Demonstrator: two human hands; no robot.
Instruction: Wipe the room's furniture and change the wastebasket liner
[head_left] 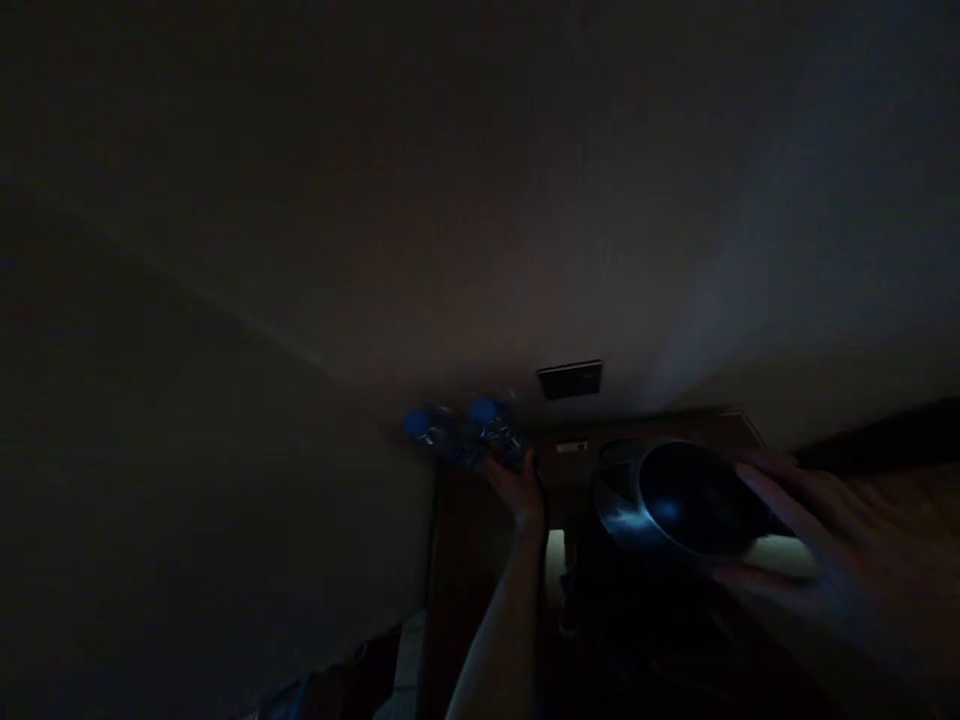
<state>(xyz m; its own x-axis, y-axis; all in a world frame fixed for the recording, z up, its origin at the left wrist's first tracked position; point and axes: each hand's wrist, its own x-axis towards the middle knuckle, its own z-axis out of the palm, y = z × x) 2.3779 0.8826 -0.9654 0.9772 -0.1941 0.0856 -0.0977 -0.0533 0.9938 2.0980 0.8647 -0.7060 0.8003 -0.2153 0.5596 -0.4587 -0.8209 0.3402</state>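
Observation:
The scene is very dark and partly blurred. Ahead, my left hand (517, 490) is closed around the lower part of a clear plastic water bottle (501, 430) with a blue cap. Just left of it is a second blue-capped water bottle (442, 438); whether the hand touches that one too, I cannot tell. On the right, my right hand (832, 550) grips a dark, shiny vessel that looks like a kettle (697, 500), its black oval lid facing me. The fingers lie at its near right end, where a pale patch shows between them.
A pale wall (480, 200) rises behind the bottles, with a dark rectangular plate (571, 380) on it. Below the plate is a brown wooden surface (469, 540). Dark shapes beneath the kettle are hard to make out.

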